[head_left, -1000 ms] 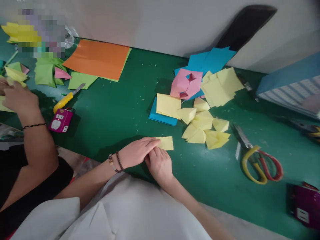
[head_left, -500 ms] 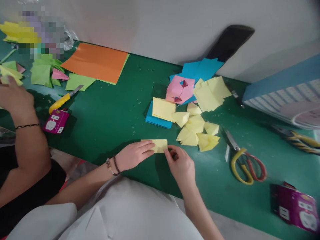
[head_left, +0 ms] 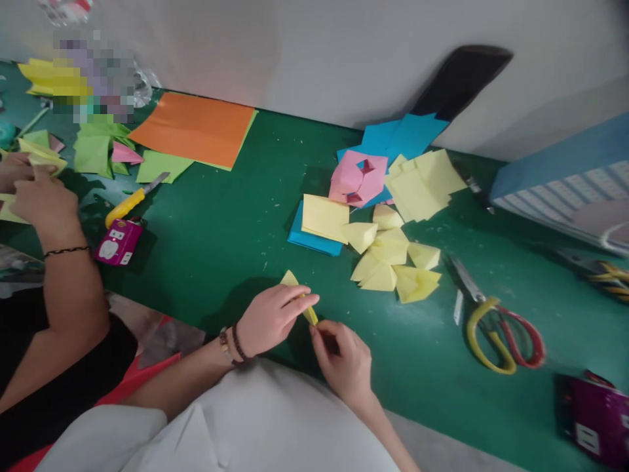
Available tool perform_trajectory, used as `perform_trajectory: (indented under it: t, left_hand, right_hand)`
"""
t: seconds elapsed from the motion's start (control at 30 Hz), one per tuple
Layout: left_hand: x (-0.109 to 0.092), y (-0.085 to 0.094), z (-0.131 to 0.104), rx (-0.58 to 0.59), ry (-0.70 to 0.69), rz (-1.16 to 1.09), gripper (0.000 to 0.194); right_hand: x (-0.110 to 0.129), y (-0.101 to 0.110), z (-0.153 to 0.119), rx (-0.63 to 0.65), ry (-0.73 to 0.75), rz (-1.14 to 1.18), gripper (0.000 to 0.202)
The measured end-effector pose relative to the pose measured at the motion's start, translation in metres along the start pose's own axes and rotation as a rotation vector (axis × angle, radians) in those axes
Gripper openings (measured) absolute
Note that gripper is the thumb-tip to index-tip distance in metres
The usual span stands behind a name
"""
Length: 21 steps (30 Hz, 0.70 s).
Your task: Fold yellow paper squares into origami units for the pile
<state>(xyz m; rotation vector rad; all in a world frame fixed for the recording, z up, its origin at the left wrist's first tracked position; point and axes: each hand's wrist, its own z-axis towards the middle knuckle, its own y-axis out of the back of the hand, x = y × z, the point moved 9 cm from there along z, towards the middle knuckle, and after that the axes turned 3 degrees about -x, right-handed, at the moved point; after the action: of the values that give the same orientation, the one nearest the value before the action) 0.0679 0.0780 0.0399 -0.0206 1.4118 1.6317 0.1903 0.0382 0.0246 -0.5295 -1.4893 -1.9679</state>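
Observation:
A small folded piece of yellow paper (head_left: 289, 278) is between my two hands at the near side of the green table (head_left: 211, 242). My left hand (head_left: 275, 318) lies over its middle, fingers closed on it and hiding much of it. With thumb and index finger, my right hand (head_left: 344, 357) pinches its lower right end. Beyond my hands lie several folded yellow paper pieces (head_left: 383, 252) in a cluster. A yellow paper stack (head_left: 324, 216) rests on blue paper (head_left: 314, 244), near a pink folded paper ball (head_left: 358, 177).
Scissors (head_left: 491, 321), pliers (head_left: 590, 269) and a purple box (head_left: 599, 419) lie at right. Left are a yellow utility knife (head_left: 125, 206), another purple box (head_left: 119, 242) and orange paper (head_left: 196, 131). A co-worker's hands (head_left: 46, 196) handle yellow paper there. A blue-striped box (head_left: 565, 177) stands behind.
The yellow paper, earlier a flat, level strip, is now tilted and narrower, its far end pointed. My right hand has moved down and left with its end. The view has shifted slightly.

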Motion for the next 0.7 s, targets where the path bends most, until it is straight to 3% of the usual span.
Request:
perform_trajectory:
  t: [0.13,0.33,0.6,0.7]
  left_hand:
    - [0.002,0.007,-0.004,-0.084,-0.032,-0.030,0.022]
    - [-0.011,0.024,-0.006,-0.120,-0.208,-0.100,0.016]
    - [-0.009,0.033,-0.006,-0.154,-0.225,-0.067,0.011]
    - [-0.006,0.031,-0.007,-0.153,-0.221,-0.063,0.012]
  right_hand:
    - [0.001,0.003,0.000,0.038,0.046,0.024,0.004]
    - [0.008,0.009,0.012,0.151,0.123,0.093,0.045]
    - [0.012,-0.006,0.012,0.244,0.027,0.283,0.052]
    - [0.011,-0.010,0.008,0.262,-0.033,0.325,0.044]
